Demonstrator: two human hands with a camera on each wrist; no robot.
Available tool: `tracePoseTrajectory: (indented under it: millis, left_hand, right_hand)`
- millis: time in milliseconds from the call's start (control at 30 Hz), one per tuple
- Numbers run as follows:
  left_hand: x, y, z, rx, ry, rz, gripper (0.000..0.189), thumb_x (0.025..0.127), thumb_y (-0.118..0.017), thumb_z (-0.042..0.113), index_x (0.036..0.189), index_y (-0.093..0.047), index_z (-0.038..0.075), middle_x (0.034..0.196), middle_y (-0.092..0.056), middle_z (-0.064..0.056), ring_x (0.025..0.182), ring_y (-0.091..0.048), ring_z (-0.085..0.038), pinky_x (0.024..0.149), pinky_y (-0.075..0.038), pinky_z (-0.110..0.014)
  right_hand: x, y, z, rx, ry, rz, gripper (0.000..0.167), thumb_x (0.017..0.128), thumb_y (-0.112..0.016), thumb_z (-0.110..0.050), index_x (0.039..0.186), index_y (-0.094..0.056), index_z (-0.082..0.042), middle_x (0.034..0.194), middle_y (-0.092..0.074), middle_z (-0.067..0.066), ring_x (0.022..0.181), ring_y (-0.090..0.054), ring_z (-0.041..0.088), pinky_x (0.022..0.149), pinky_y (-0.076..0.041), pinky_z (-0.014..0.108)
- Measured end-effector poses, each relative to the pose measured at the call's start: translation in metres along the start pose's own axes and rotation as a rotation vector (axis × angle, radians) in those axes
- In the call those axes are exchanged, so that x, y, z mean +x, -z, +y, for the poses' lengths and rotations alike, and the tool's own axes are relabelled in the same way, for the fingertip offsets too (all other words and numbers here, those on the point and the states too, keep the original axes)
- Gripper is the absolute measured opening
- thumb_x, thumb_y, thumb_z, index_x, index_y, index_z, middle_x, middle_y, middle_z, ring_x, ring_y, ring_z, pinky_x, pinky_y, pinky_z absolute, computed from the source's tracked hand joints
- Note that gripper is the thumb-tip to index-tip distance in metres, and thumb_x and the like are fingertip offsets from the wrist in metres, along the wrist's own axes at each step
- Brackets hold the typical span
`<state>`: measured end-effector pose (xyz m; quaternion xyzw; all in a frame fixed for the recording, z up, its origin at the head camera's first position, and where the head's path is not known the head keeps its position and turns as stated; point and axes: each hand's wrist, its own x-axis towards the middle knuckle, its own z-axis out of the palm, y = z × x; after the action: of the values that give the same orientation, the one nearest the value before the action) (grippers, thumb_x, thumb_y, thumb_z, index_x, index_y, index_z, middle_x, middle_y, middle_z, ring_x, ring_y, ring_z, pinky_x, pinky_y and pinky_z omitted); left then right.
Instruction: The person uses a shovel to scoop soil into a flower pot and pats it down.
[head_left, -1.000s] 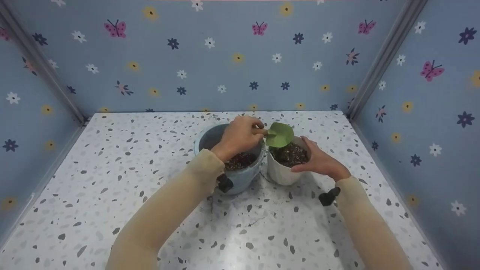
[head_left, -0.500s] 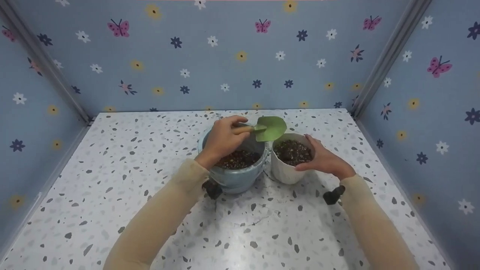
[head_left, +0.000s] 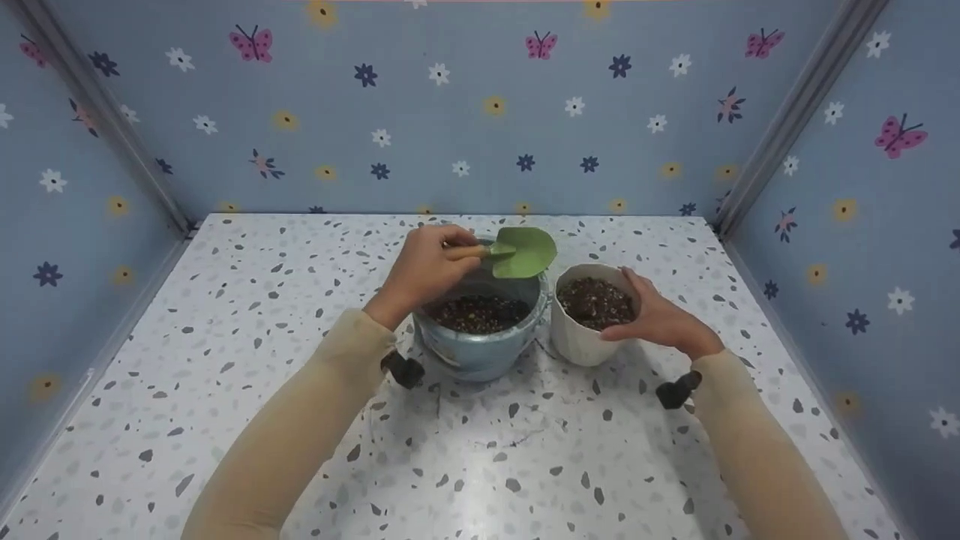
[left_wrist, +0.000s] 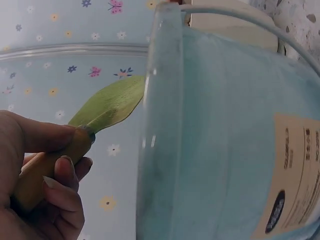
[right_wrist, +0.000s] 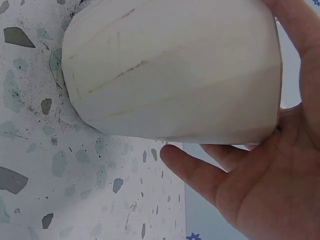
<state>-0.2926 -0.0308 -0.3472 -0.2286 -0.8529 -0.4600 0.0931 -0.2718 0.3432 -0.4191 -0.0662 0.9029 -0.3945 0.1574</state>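
Note:
My left hand [head_left: 427, 264] grips the wooden handle [left_wrist: 50, 167] of a small garden trowel. Its green blade [head_left: 526, 253] is level over the back rim of a light blue bucket [head_left: 480, 358], which has dark soil [head_left: 484, 315] low inside. Beside it to the right, a white flower pot [head_left: 581, 345] holds dark soil [head_left: 598, 304] close to its rim. My right hand [head_left: 660, 319] holds that pot from the right, thumb at the near side of the rim and fingers at the far side. In the right wrist view its fingers [right_wrist: 192, 172] spread along the pot's wall.
Both containers stand on a white speckled table [head_left: 300, 285]. Blue patterned panels [head_left: 420, 105] with grey corner rails [head_left: 802, 112] enclose it at the back and sides. Dark soil specks [right_wrist: 85, 112] lie by the pot's base. A tan label [left_wrist: 295, 175] is on the bucket.
My left hand has moved the trowel left, from over the white pot to over the bucket. The soil in the pot shows more fully. My right hand keeps its place on the pot.

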Motion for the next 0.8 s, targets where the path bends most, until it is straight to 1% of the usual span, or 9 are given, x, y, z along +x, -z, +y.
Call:
tracePoseTrajectory:
  millis: [200, 333, 433, 667, 800]
  left_hand:
    - [-0.006, 0.016, -0.005, 0.05, 0.019, -0.014, 0.018, 0.085, -0.076, 0.012, 0.101, -0.075, 0.003, 0.098, -0.073, -0.007, 0.086, -0.069, -0.02, 0.078, -0.055, -0.036]
    - [-0.008, 0.021, -0.008, 0.093, 0.023, -0.028, 0.016, 0.085, -0.074, 0.012, 0.1, -0.076, 0.005, 0.097, -0.073, -0.007, 0.086, -0.069, -0.021, 0.078, -0.054, -0.037]
    - [-0.009, 0.02, -0.012, 0.135, 0.037, -0.054, 0.016, 0.086, -0.073, 0.011, 0.101, -0.076, 0.005, 0.097, -0.073, -0.007, 0.086, -0.068, -0.021, 0.078, -0.055, -0.037]
    - [-0.009, 0.013, -0.019, 0.29, 0.081, -0.152, 0.019, 0.086, -0.069, 0.009, 0.103, -0.076, 0.004, 0.1, -0.072, -0.009, 0.088, -0.067, -0.024, 0.077, -0.055, -0.037]
    - [-0.006, 0.01, -0.019, 0.358, 0.075, -0.179, 0.02, 0.085, -0.066, 0.006, 0.103, -0.076, 0.003, 0.101, -0.073, -0.01, 0.091, -0.069, -0.027, 0.08, -0.055, -0.04]
  right_hand:
    - [0.001, 0.001, 0.002, 0.009, 0.012, -0.006, 0.132, 0.072, -0.086, -0.048, 0.159, 0.007, -0.016, 0.163, 0.005, 0.017, 0.147, -0.004, 0.041, 0.113, -0.012, 0.064]
    - [-0.001, 0.004, 0.001, 0.008, 0.018, -0.015, 0.131, 0.073, -0.086, -0.046, 0.159, 0.008, -0.014, 0.163, 0.004, 0.019, 0.147, -0.005, 0.043, 0.112, -0.011, 0.064]
    - [-0.003, 0.007, 0.0, 0.009, 0.014, -0.02, 0.13, 0.074, -0.086, -0.044, 0.159, 0.008, -0.015, 0.162, 0.003, 0.02, 0.146, -0.006, 0.043, 0.112, -0.01, 0.065]
    - [-0.008, 0.005, -0.003, 0.008, -0.001, -0.041, 0.13, 0.075, -0.085, -0.044, 0.158, 0.011, -0.016, 0.162, 0.005, 0.021, 0.146, -0.005, 0.046, 0.111, -0.011, 0.067]
    - [-0.006, 0.004, -0.005, 0.012, 0.01, -0.046, 0.129, 0.077, -0.084, -0.043, 0.158, 0.011, -0.015, 0.162, 0.007, 0.021, 0.146, -0.003, 0.046, 0.111, -0.011, 0.067]
